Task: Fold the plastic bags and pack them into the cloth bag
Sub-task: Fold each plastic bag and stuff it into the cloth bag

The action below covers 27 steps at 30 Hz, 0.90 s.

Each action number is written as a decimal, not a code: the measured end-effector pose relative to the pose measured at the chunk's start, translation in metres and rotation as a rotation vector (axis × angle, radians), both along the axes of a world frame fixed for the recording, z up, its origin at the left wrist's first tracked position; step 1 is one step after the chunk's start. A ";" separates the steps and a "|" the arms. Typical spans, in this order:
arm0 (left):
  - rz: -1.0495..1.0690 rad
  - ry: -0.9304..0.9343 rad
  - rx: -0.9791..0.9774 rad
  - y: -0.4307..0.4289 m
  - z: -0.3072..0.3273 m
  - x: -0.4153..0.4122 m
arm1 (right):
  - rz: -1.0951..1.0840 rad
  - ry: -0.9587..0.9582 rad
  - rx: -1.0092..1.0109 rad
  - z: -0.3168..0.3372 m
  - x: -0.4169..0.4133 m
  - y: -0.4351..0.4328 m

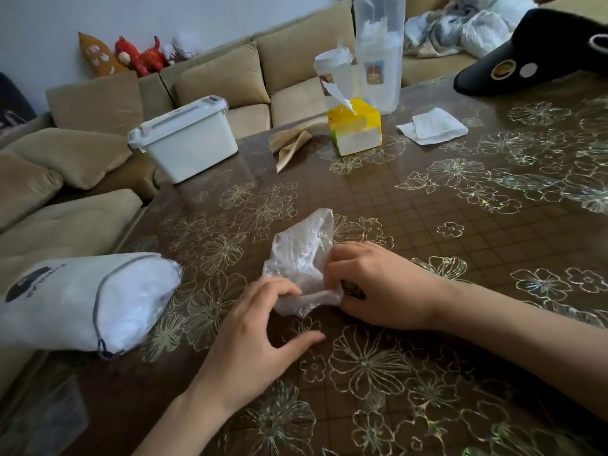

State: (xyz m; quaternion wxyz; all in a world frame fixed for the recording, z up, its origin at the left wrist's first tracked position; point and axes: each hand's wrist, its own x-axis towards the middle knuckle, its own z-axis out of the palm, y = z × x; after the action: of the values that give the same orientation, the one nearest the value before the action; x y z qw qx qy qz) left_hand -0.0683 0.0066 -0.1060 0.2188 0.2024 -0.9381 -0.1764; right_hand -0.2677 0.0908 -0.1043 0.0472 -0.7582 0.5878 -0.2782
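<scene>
Head view: at the far left the cloth bag [82,301] lies on its side across the left edge of the desk [427,205]. Its drawstring mouth is turned toward the hands and shows pale packed plastic [138,297] inside. Just right of it, the left hand [260,327] has its grip closed on the lower fold of the clear plastic bag [299,258], fingers curled over the edge and thumb splayed on the desk. The plastic bag sits half-folded between the two hands, its upper part standing up crumpled. On its right edge, the right hand [378,287] has its grip pinched together.

Risks, as I judge them:
- The cloth bag seems to hang partly past the desk edge, so pushing a bag into it could slide it off toward the sofa [98,106].
- The packed plastic bulges at the mouth and could spill out.
- The film looks springy and slick, and the glossy desk cover gives little friction, so the fold may spring open if either grip loosens.

For room, the left side is tight because of the cloth bag and the edge. Ahead of the hands, open desk runs to the white storage box [184,139] and yellow tissue box [357,126], both well apart from the hands. To the right lies a broad flowered surface.
</scene>
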 end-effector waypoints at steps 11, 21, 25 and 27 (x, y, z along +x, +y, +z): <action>0.054 0.122 0.046 -0.011 -0.009 -0.002 | -0.158 -0.206 0.108 -0.001 0.009 -0.005; 0.325 0.105 0.197 -0.022 -0.006 -0.028 | -0.465 -0.166 0.076 -0.002 0.030 -0.012; 0.335 0.123 0.180 -0.020 -0.009 -0.029 | -0.553 -0.196 -0.009 -0.004 0.025 -0.011; 0.325 0.118 0.196 -0.021 -0.009 -0.028 | -0.508 -0.086 -0.222 0.000 0.023 -0.011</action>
State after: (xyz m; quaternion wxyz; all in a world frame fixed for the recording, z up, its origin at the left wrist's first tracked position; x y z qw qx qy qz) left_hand -0.0964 -0.0141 -0.1145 0.2784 0.3610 -0.8568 -0.2409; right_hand -0.2449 0.0793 -0.1041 -0.0826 -0.5745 0.7224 -0.3759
